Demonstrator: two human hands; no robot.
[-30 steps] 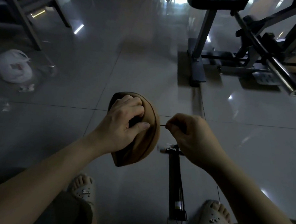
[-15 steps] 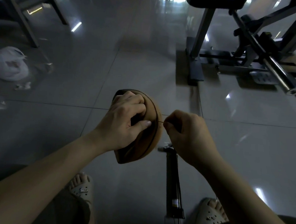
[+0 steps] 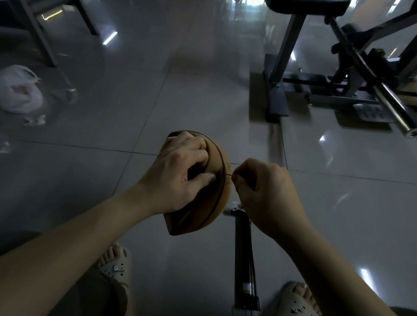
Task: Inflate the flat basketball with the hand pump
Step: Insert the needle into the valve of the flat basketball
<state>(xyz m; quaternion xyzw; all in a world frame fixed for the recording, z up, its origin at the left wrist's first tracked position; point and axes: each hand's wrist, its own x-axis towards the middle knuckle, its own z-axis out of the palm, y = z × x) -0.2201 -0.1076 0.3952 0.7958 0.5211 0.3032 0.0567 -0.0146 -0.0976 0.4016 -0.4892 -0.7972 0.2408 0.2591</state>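
Right hand (image 3: 266, 193) pinches a thin metal needle (image 3: 228, 175); my left hand (image 3: 177, 178) grips the flat brown basketball (image 3: 214, 202).
Needle looks barely seated; all pumping is left.

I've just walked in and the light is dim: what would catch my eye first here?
At centre, the left hand grips a caved-in flat basketball while the right hand pinches a thin needle at its side. A hand pump lies on the tiled floor just below, and a gym machine stands at the upper right.
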